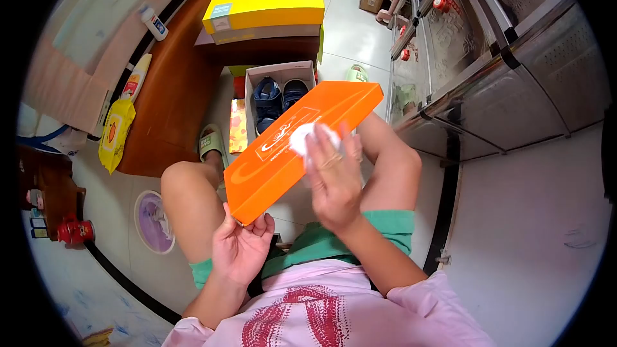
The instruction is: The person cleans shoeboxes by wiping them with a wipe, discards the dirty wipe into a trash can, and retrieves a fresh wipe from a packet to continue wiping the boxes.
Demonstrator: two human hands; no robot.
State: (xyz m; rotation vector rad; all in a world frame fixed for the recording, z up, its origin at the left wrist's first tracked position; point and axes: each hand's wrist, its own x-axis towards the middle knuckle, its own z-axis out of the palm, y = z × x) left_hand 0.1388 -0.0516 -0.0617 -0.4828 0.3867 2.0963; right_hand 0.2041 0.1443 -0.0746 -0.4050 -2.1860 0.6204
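Observation:
My left hand [243,244] grips the lower left corner of an orange shoebox lid [257,183], thumb on its side and fingers curled beneath. The lid is tilted above my knees. My right hand [332,183] presses a white wipe [301,141] against the lid's printed top; the fingers are slightly blurred. Beyond the lid, an open shoebox [280,69] on the floor holds a pair of dark blue shoes [267,99], partly hidden by the lid.
A yellow shoebox [263,1] rests on the brown wooden bench [164,99]. Along the bench lie a yellow wipes pack [116,133] and a white bottle [153,22]. A purple-lined bin [153,218] stands left of my leg; a metal-framed glass cabinet [450,45] stands at right.

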